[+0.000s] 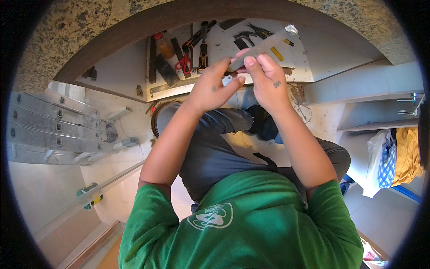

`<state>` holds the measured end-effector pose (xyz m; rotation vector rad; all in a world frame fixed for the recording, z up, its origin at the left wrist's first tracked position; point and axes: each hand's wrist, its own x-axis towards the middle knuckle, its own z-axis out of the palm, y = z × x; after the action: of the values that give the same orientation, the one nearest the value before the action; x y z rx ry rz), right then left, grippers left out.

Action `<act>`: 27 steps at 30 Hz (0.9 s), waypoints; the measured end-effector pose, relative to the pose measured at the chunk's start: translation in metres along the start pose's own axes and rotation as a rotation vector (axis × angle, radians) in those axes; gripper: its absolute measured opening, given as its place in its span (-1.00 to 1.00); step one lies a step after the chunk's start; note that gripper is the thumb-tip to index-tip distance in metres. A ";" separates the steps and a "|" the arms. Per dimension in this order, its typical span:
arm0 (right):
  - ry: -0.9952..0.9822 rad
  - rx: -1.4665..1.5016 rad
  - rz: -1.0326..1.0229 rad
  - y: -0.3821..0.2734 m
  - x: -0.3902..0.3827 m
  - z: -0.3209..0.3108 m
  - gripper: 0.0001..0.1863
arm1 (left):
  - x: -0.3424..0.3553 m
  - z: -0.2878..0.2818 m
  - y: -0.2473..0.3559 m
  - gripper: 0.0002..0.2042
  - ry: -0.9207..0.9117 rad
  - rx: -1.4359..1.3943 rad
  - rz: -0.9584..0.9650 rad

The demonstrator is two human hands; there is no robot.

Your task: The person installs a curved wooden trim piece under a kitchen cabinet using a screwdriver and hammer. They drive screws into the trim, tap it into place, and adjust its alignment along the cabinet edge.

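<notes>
A long, flat grey strip (273,42) with a shiny silver far tip slants up to the right. My right hand (268,77) grips it, thumb on top. My left hand (215,87) curls at its lower end, fingertips partly hidden. Just beyond, a white board (298,60) in the cabinet carries red-handled scissors (182,67), an orange-and-black tool (204,54), a black block (163,67), a jar with a red lid (165,47), pliers (259,30) and a yellow-handled item (276,54).
A granite counter edge (53,45) arches overhead. An aluminium ladder (58,130) lies at left near a green-and-yellow object (89,195). My legs are bent below me. At right a shelf (371,123) stands over a white bag (374,166) and orange cloth (405,157).
</notes>
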<state>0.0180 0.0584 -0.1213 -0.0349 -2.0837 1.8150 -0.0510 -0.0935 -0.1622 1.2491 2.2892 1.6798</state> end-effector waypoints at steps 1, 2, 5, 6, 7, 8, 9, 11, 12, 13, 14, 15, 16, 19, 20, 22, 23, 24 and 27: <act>0.018 0.020 -0.039 0.003 0.003 0.005 -0.71 | 0.007 0.000 -0.003 -0.71 -0.028 -0.059 -0.105; 0.021 0.059 -0.021 0.004 0.006 0.008 -0.70 | 0.010 -0.001 -0.006 -0.71 0.006 0.000 -0.114; 0.038 0.115 0.006 0.007 0.016 0.016 -0.68 | 0.015 -0.003 -0.020 -0.68 0.134 0.151 -0.029; 0.045 0.090 -0.001 0.008 0.020 0.018 -0.68 | 0.016 -0.005 -0.026 -0.68 0.171 0.163 0.002; 0.053 0.064 -0.008 0.010 0.023 0.020 -0.68 | 0.017 -0.008 -0.031 -0.68 0.191 0.181 0.003; 0.039 0.008 0.003 0.012 0.026 0.022 -0.67 | 0.018 -0.010 -0.036 -0.68 0.205 0.200 -0.019; 0.024 -0.049 0.014 0.015 0.030 0.025 -0.65 | 0.019 -0.011 -0.040 -0.68 0.259 0.197 0.026; -0.012 0.012 0.002 0.020 0.034 0.030 -0.59 | 0.025 -0.017 -0.045 -0.68 0.286 0.292 0.072; 0.011 0.033 0.000 0.023 0.036 0.033 -0.59 | 0.028 -0.019 -0.047 -0.68 0.299 0.337 0.091; 0.031 0.054 -0.010 0.025 0.038 0.035 -0.59 | 0.032 -0.020 -0.047 -0.67 0.302 0.348 0.091; 0.051 0.073 -0.022 0.026 0.040 0.037 -0.60 | 0.035 -0.022 -0.048 -0.68 0.296 0.354 0.081; 0.082 0.115 -0.044 0.027 0.042 0.039 -0.60 | 0.038 -0.023 -0.049 -0.68 0.292 0.356 0.067; 0.115 0.156 -0.065 0.028 0.044 0.041 -0.61 | 0.040 -0.023 -0.049 -0.68 0.292 0.346 0.062; 0.178 0.152 -0.166 0.027 0.049 0.049 -0.62 | 0.043 -0.024 -0.057 -0.69 0.317 0.435 0.096; 0.193 0.131 -0.203 0.027 0.051 0.052 -0.61 | 0.044 -0.024 -0.061 -0.71 0.337 0.444 0.123; 0.218 0.072 -0.211 0.026 0.053 0.057 -0.66 | 0.044 -0.024 -0.072 -0.73 0.381 0.463 0.179; 0.220 -0.015 -0.205 0.026 0.054 0.059 -0.68 | 0.044 -0.024 -0.078 -0.74 0.388 0.460 0.175; 0.222 -0.086 -0.205 0.026 0.055 0.061 -0.69 | 0.044 -0.025 -0.083 -0.76 0.392 0.456 0.173; 0.267 -0.270 -0.264 0.026 0.057 0.068 -0.82 | 0.048 -0.028 -0.097 -0.78 0.414 0.464 0.194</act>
<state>-0.0612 0.0129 -0.1375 -0.0657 -2.0172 1.2939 -0.1518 -0.0947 -0.2104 1.3313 3.0306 1.6484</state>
